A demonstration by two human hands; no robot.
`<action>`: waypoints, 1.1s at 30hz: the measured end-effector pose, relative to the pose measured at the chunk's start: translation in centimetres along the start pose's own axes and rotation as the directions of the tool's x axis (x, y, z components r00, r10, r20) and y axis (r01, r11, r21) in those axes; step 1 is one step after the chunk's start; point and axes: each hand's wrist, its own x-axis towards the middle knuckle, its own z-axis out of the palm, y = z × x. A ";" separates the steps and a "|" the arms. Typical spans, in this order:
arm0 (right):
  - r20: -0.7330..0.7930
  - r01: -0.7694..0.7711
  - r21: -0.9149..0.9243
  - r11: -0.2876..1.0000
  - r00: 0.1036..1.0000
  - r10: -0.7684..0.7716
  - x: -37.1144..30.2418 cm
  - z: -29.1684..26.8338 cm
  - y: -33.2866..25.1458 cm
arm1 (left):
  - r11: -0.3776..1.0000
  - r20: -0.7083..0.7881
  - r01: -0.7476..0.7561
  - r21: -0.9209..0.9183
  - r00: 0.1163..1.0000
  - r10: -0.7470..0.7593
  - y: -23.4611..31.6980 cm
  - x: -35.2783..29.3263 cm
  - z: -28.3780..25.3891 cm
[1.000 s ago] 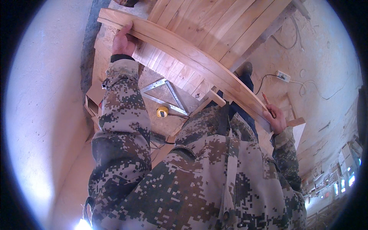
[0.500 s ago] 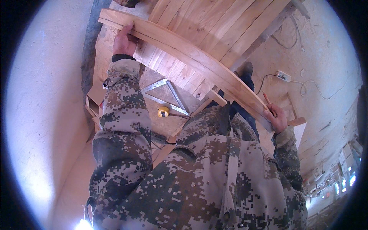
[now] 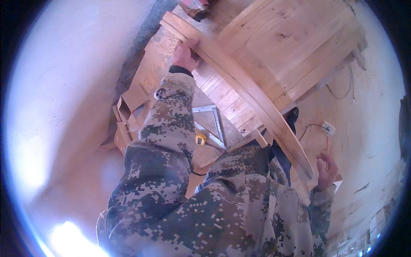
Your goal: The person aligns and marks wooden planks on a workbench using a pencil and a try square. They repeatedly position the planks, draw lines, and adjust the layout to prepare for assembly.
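A long wooden board (image 3: 246,83) runs slantwise from the upper left down toward my right side, across the front of a panel of joined planks (image 3: 295,51). My left hand (image 3: 186,55) grips the board near its far left end, thumb on top and the other fingers partly hidden. Just beyond the board's near right end, my right hand (image 3: 327,170) is closed around a reddish pencil (image 3: 328,143), its tip pointing up and away. A gap shows between that hand and the board.
On the floor between my left arm and the panel lie a triangular metal frame (image 3: 218,127) and a yellow tape measure (image 3: 201,138). A red tool (image 3: 195,8) rests beyond the board's far end. Cardboard (image 3: 133,98) sits at left, a white power strip (image 3: 329,127) with cable at right.
My right hand has come off the board's right end, still with the pencil. My left hand keeps its hold. The whole view has shifted and turned, and the red tool shows more.
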 end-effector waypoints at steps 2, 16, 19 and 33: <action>-0.003 -0.012 0.078 0.997 1.000 0.012 1.4 0.6 -2.4 | 0.991 -0.090 0.072 -0.112 0.993 -0.082 0.0 -0.1 0.7; 0.342 0.336 0.274 0.901 0.842 -0.418 15.5 12.4 -22.3 | 0.124 0.268 -0.338 0.933 0.881 0.389 -3.3 -13.8 9.6; 0.414 0.435 0.172 0.884 0.783 -0.465 18.6 15.0 -22.6 | 0.118 0.281 -0.330 0.937 0.909 0.306 -2.6 -16.1 11.3; 0.426 0.690 0.090 0.718 0.625 -0.654 27.7 22.6 -24.9 | 0.133 0.258 -0.289 0.948 0.943 0.210 -1.7 -16.5 12.9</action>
